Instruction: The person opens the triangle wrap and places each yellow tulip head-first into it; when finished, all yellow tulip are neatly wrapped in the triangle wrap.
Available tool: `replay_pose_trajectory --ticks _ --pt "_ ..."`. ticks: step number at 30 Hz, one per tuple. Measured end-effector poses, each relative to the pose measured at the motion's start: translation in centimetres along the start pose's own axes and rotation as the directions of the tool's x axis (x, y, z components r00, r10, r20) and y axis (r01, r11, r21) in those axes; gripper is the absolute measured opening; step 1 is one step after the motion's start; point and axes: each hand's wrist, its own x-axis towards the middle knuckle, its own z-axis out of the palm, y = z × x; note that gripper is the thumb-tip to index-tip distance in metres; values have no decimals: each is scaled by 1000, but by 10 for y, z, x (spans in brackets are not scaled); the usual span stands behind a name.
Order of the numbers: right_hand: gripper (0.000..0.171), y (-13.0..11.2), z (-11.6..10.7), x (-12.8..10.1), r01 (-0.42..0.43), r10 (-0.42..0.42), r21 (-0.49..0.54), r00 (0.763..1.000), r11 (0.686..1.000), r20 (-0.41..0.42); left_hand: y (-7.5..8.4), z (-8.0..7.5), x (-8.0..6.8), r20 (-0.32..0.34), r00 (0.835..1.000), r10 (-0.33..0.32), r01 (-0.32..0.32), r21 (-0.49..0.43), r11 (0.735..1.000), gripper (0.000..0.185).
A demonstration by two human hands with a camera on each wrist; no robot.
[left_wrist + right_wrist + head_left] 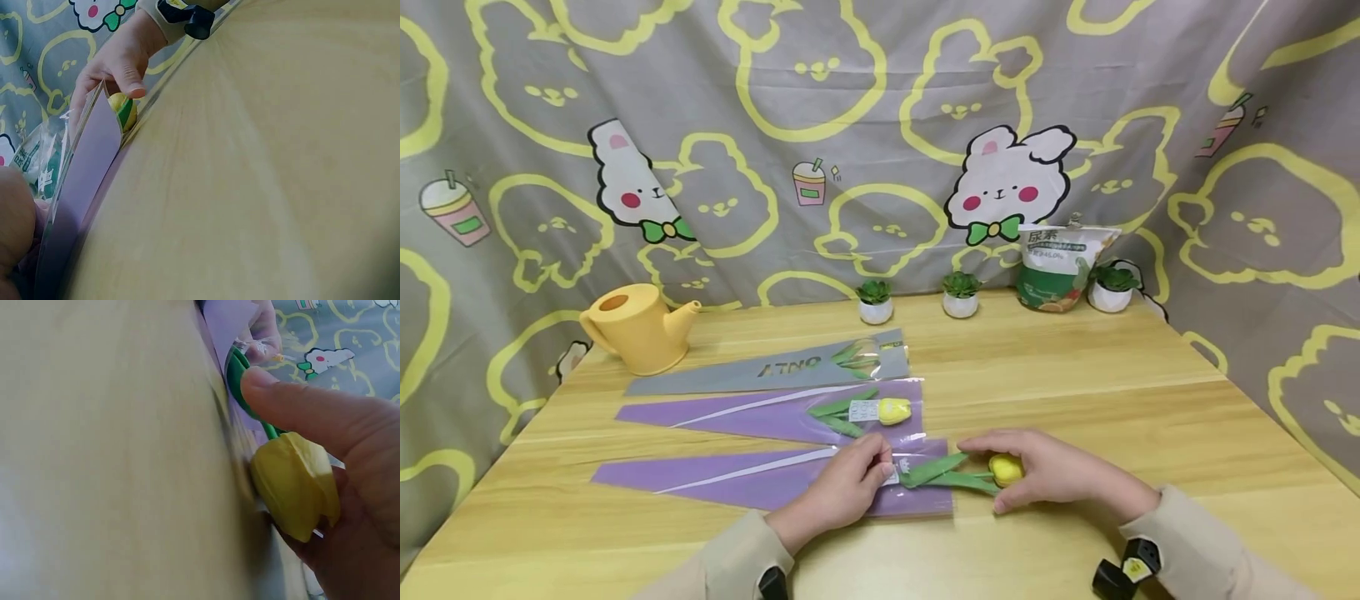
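Note:
A yellow artificial tulip (1006, 470) with green leaves lies at the mouth of the nearest purple flower sleeve (715, 479), its stem end inside and its bloom outside. My left hand (842, 483) pinches the sleeve's clear film between thumb and fingers. Around the bloom curls my right hand (1052, 471), with its thumb along the leaf side. In the right wrist view the yellow bloom (294, 484) sits against the palm under the thumb. The left wrist view shows the raised purple sheet (94, 150) in front of part of the right hand (122, 62).
Behind lie a second purple sleeve (722, 412) with a yellow tulip (895, 411) and a grey sleeve (700, 379) marked ONLY. A yellow watering can (643, 333) stands back left. Potted succulents (960, 304) and a green-white bag (1052, 279) line the table's back edge.

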Motion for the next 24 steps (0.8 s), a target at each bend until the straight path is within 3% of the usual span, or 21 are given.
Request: replay_pose_trajectory --ticks 6,11,16,24 --pt "40 7 8 4 63 -66 -26 994 998 -93 0 -2 0 5 1000 -10 10 -1 1000 15" --pt "20 8 13 7 28 -22 35 988 999 -153 0 -1 1 9 1000 -6 6 -6 1000 15" --pt "16 6 16 9 -46 61 83 979 995 -195 0 -1 1 2 1000 -2 2 -3 1000 15" --pt "13 -1 19 11 -89 130 166 958 982 -256 3 -3 2 -3 1000 5 -5 17 1000 16"
